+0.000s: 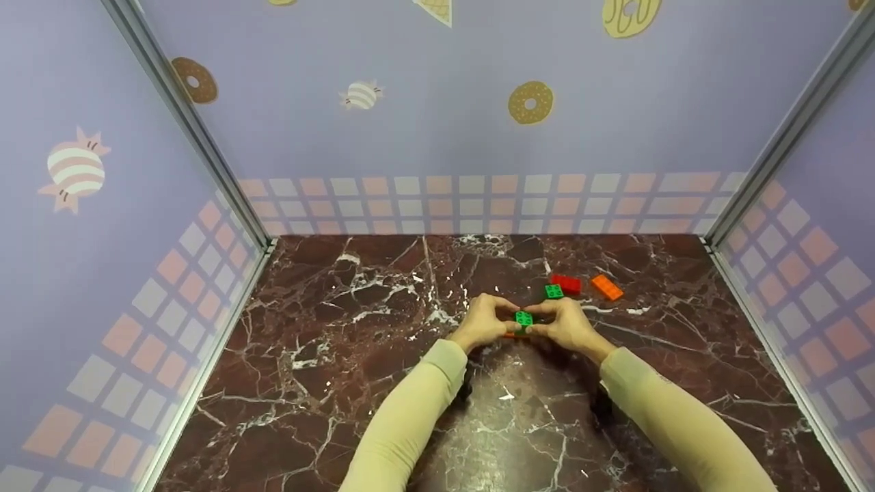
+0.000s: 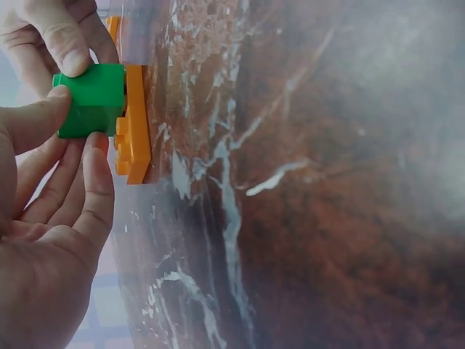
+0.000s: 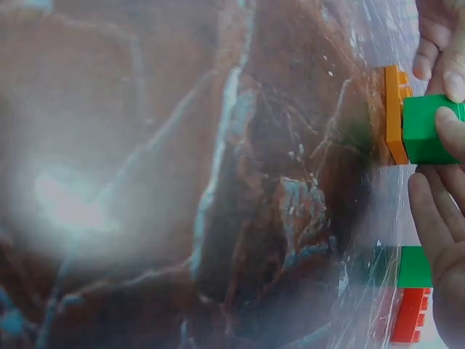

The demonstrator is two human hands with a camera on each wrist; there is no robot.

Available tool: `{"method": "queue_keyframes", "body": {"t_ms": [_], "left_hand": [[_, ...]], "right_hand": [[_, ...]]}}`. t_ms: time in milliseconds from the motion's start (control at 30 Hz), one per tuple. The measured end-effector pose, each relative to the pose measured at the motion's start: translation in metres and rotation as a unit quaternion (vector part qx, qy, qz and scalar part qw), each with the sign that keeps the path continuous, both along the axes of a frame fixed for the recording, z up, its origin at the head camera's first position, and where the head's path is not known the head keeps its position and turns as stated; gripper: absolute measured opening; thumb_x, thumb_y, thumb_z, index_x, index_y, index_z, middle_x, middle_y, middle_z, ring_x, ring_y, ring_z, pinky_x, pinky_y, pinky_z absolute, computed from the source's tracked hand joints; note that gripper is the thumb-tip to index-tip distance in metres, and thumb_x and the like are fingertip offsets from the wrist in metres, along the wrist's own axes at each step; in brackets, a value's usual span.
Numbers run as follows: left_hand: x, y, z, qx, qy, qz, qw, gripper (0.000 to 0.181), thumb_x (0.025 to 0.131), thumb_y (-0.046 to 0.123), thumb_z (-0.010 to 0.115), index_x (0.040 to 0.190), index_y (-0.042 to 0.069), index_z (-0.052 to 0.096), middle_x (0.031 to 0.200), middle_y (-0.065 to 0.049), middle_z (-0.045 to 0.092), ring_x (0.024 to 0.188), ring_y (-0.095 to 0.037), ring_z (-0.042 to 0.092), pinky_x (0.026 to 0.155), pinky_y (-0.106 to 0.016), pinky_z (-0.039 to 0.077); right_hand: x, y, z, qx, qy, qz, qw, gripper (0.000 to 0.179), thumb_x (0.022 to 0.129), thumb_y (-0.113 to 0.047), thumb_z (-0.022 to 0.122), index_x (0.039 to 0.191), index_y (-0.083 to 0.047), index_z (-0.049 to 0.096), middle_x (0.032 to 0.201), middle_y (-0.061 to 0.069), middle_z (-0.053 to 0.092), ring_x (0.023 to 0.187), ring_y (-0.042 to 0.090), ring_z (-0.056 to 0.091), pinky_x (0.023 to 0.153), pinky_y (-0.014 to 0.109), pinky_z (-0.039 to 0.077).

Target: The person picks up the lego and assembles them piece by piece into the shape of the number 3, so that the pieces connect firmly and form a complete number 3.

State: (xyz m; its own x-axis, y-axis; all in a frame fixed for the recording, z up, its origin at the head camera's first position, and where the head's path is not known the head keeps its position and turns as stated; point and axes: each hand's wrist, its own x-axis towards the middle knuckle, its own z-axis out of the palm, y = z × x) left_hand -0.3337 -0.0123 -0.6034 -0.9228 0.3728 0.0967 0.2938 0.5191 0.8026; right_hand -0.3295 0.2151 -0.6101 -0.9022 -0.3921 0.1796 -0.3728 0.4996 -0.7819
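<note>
Nearest, on the person's side of the orange base brick point(image 2: 139, 149), two pale yellow sleeves point(image 1: 410, 420) reach in over the dark red marbled tabletop point(image 1: 321, 389). The left hand point(image 1: 486, 321) comes to the base brick from its left, the right hand point(image 1: 569, 326) from its right. The fingers of both hands are clamped on one green four-stud brick point(image 1: 523, 320), the thumbs at its near face. That green brick stands upright over the right end of the orange base brick, whose left-end studs are bare.

The step in hand appears to be fitting the green brick onto the base brick; whether it is fully seated cannot be told. The next move probably calls for squaring its edges with the base brick and pressing straight down, evenly from both sides, before the fingers let go.

Beyond the base brick and to its right lie a second green brick point(image 1: 554, 292), a red brick point(image 1: 567, 284) just beside that, and, farther right, a loose orange brick point(image 1: 607, 288). Farthest beyond the base brick rises a lilac wall point(image 1: 437, 137).
</note>
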Motion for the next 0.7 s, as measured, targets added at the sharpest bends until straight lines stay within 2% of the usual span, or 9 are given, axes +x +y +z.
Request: {"method": "queue_keyframes", "body": {"t_ms": [100, 233, 367, 500, 700], "left_hand": [[0.0, 0.002, -0.003, 0.012, -0.012, 0.0, 0.9999, 0.03, 0.086, 0.016, 0.089, 0.115, 0.011, 0.083, 0.104, 0.003, 0.081, 0.097, -0.011, 0.075, 0.087, -0.024, 0.058], [0.0, 0.004, -0.006, 0.015, -0.023, 0.004, 0.9996, 0.032, 0.085, 0.019, 0.09, 0.115, 0.013, 0.083, 0.106, 0.005, 0.081, 0.099, -0.009, 0.074, 0.091, -0.024, 0.056], [0.0, 0.003, -0.008, 0.018, -0.027, 0.011, 0.9994, 0.032, 0.083, 0.018, 0.091, 0.115, 0.014, 0.084, 0.106, 0.006, 0.081, 0.1, -0.008, 0.073, 0.093, -0.025, 0.056], [-0.001, 0.0, -0.007, 0.015, -0.017, 0.014, 0.9996, 0.032, 0.084, 0.019, 0.091, 0.115, 0.014, 0.084, 0.108, 0.004, 0.081, 0.104, -0.011, 0.073, 0.096, -0.026, 0.055], [-0.002, -0.006, -0.007, 0.009, -0.014, 0.02, 0.9997, 0.034, 0.084, 0.02, 0.09, 0.116, 0.015, 0.084, 0.109, 0.006, 0.08, 0.103, -0.01, 0.072, 0.094, -0.025, 0.056]], "right_hand": [[-0.002, 0.004, -0.003, -0.011, -0.022, -0.01, 0.9996, 0.038, 0.081, -0.009, 0.093, 0.116, -0.003, 0.082, 0.103, 0.012, 0.08, 0.098, 0.036, 0.073, 0.087, 0.049, 0.06], [-0.003, 0.009, -0.006, -0.018, -0.029, -0.01, 0.9994, 0.038, 0.078, -0.009, 0.094, 0.114, -0.004, 0.083, 0.1, 0.011, 0.08, 0.094, 0.032, 0.073, 0.086, 0.047, 0.059], [-0.003, 0.009, -0.008, -0.018, -0.015, -0.001, 0.9997, 0.037, 0.08, -0.011, 0.094, 0.115, -0.004, 0.082, 0.099, 0.009, 0.08, 0.093, 0.03, 0.073, 0.085, 0.042, 0.059], [-0.003, 0.007, -0.01, -0.018, 0.01, -0.001, 0.9998, 0.036, 0.081, -0.012, 0.093, 0.115, -0.004, 0.082, 0.097, 0.008, 0.079, 0.092, 0.029, 0.072, 0.084, 0.039, 0.058], [-0.003, 0.002, -0.011, -0.017, 0.025, 0.002, 0.9995, 0.037, 0.082, -0.014, 0.093, 0.116, -0.004, 0.082, 0.097, 0.01, 0.079, 0.093, 0.034, 0.072, 0.084, 0.046, 0.059]]}}
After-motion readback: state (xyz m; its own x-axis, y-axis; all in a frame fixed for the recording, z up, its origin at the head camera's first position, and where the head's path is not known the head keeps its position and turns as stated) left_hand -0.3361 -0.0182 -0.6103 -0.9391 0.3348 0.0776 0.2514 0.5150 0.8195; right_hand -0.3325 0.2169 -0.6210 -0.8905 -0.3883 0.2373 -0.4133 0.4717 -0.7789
